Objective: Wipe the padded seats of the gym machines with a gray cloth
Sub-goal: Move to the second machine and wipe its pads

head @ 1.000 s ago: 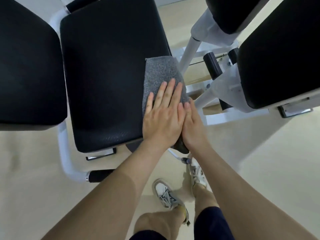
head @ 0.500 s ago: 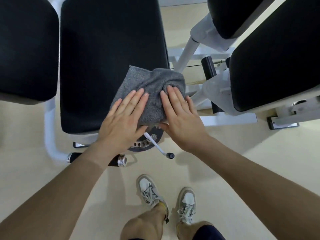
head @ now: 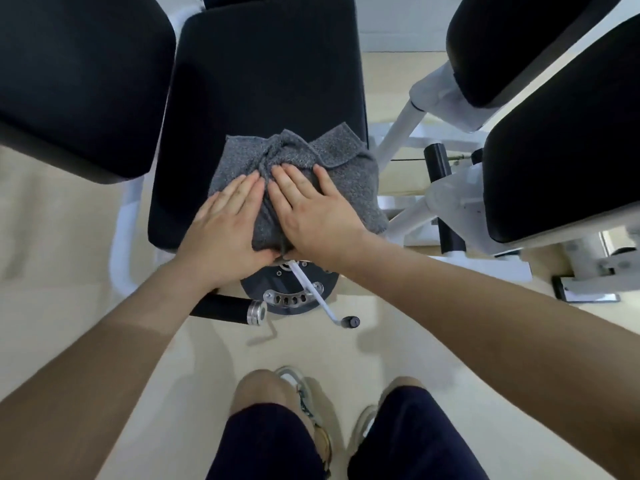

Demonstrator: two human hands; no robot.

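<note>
A gray cloth (head: 349, 168) lies bunched on the near right corner of a black padded seat (head: 263, 81). My left hand (head: 225, 230) presses flat on the cloth's left part, fingers together and pointing away from me. My right hand (head: 315, 213) lies flat on the cloth's middle, right beside the left hand. The cloth's right edge hangs over the side of the seat.
Another black pad (head: 76, 74) stands to the left and two more (head: 561, 133) to the right on white frames. Below the seat's front are a round adjustment disc with a white lever (head: 311, 292) and a black handle (head: 225, 308). My legs stand on beige floor.
The cloth has been pushed from the seat's right edge toward its front middle and has bunched up. Both hands have come together on it, and my view has shifted closer.
</note>
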